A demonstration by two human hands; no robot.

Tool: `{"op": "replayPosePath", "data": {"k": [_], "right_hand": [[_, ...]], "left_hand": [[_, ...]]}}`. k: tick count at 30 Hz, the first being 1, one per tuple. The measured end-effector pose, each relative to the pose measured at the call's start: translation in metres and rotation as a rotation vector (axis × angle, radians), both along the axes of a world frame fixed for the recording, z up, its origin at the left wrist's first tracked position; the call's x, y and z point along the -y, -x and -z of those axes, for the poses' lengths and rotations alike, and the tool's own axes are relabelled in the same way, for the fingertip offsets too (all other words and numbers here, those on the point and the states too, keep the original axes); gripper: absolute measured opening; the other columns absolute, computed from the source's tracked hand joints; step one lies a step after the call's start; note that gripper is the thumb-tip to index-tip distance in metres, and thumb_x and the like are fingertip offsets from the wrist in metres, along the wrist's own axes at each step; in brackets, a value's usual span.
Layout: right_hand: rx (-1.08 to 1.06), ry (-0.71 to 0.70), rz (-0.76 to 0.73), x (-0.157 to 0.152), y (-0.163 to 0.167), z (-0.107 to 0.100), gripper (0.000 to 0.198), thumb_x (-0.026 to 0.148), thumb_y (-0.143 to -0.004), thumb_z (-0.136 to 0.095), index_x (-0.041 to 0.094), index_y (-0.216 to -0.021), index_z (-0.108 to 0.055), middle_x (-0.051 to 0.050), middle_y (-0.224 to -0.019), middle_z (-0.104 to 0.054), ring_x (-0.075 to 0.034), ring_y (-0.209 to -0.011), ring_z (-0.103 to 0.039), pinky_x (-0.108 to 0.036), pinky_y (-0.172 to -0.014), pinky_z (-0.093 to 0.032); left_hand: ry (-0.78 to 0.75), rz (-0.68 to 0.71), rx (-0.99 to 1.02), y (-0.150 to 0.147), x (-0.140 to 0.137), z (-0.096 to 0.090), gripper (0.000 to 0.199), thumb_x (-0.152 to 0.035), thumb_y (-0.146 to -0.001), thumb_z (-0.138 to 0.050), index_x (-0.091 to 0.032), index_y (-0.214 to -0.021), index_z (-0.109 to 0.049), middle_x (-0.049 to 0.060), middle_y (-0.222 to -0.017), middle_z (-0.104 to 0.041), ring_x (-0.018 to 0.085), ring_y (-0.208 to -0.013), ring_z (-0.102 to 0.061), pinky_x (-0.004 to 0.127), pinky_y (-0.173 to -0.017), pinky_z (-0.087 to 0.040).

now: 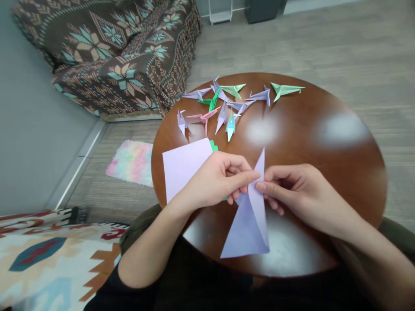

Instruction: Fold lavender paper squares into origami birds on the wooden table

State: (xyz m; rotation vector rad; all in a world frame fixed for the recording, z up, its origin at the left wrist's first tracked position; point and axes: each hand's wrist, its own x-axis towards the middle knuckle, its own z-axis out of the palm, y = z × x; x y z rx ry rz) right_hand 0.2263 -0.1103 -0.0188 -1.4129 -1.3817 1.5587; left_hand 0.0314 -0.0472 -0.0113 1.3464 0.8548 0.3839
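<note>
A partly folded sheet of lavender origami paper (248,229) is held up over the near part of the table, its narrow tip pointing away from me. My left hand (223,179) pinches its left edge between thumb and fingers. On the opposite edge, my right hand (292,185) grips the same sheet, thumb on top and fingers behind. Both thumbs nearly meet at a folded flap. Under and beside my left wrist lies a stack of lavender paper (183,168), with green sheets (213,146) showing at its right edge.
The round brown table (340,172) carries several folded paper cranes at its far side, including a pink crane (205,117), a blue crane (231,125) and a green crane (285,90). Beyond stands a sofa (129,56) with a patterned cover. A fluffy pastel rug (131,162) lies left.
</note>
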Motion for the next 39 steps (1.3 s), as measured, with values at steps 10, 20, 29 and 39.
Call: {"op": "replayPosePath", "data": {"k": [10, 20, 29, 39], "right_hand": [[0.008, -0.009, -0.028, -0.0014, 0.0024, -0.002, 0.042, 0.049, -0.087, -0.077, 0.016, -0.064, -0.064, 0.0, -0.053, -0.058, -0.011, -0.048, -0.048, -0.024, -0.046, -0.034], [0.074, -0.043, -0.033, -0.0018, 0.0019, -0.0025, 0.045, 0.05, -0.086, -0.076, 0.017, -0.059, -0.063, 0.0, -0.052, -0.056, -0.011, -0.048, -0.045, -0.025, -0.046, -0.033], [0.02, -0.011, 0.022, -0.0026, -0.0012, -0.0026, 0.03, 0.042, -0.084, -0.081, 0.016, -0.07, -0.075, 0.002, -0.051, -0.058, -0.01, -0.045, -0.049, -0.023, -0.044, -0.035], [0.052, -0.1, -0.007, -0.0032, -0.0021, -0.0024, 0.036, 0.043, -0.091, -0.075, 0.015, -0.068, -0.069, 0.003, -0.055, -0.053, -0.009, -0.052, -0.043, -0.025, -0.048, -0.03]], "left_hand": [[0.046, 0.007, -0.013, -0.0007, -0.0007, 0.0004, 0.031, -0.034, -0.084, -0.082, -0.014, -0.072, -0.063, -0.005, -0.056, -0.062, 0.003, -0.04, -0.052, 0.012, -0.039, -0.044], [0.04, 0.033, -0.012, -0.0006, -0.0033, 0.0033, 0.031, -0.036, -0.085, -0.081, -0.014, -0.073, -0.063, -0.006, -0.056, -0.062, 0.003, -0.04, -0.052, 0.012, -0.04, -0.044], [0.027, 0.062, 0.036, 0.0027, -0.0039, 0.002, 0.028, -0.032, -0.09, -0.076, -0.014, -0.074, -0.061, -0.006, -0.059, -0.063, 0.003, -0.042, -0.053, 0.011, -0.041, -0.044], [0.01, 0.079, 0.029, 0.0016, -0.0028, 0.0024, 0.033, -0.036, -0.09, -0.075, -0.015, -0.071, -0.059, -0.005, -0.058, -0.062, 0.004, -0.042, -0.053, 0.014, -0.042, -0.042]]}}
